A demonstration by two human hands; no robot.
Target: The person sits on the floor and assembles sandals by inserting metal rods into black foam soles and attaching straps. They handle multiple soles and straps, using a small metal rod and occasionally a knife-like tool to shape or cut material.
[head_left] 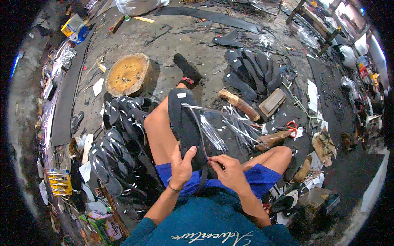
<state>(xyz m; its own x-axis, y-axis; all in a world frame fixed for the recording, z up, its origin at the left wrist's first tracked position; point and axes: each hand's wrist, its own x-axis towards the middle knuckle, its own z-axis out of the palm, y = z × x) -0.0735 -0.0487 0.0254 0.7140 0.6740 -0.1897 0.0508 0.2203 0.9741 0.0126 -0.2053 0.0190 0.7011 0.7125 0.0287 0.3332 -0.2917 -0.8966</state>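
"While the black, foot-shaped sole [180, 123] is held near the blue shorts [257, 180], how is it gripped?"

"Its lower left edge is clamped by the left hand [182, 166]; a thin, silver-grey strap [205, 108] is pinched by the right hand [228, 168], fingertips pressed together, beside the sole's lower right edge."

"And the red-handled scissors [292, 130]?"

"Those are laid toward the right edge of the grey floor [180, 39]."

White cursive lettering [213, 237] on a teal fabric shirt [193, 213], dark numerals [58, 189] on a yellow rectangular box [65, 179], lettering on a multicoloured packet [112, 229]
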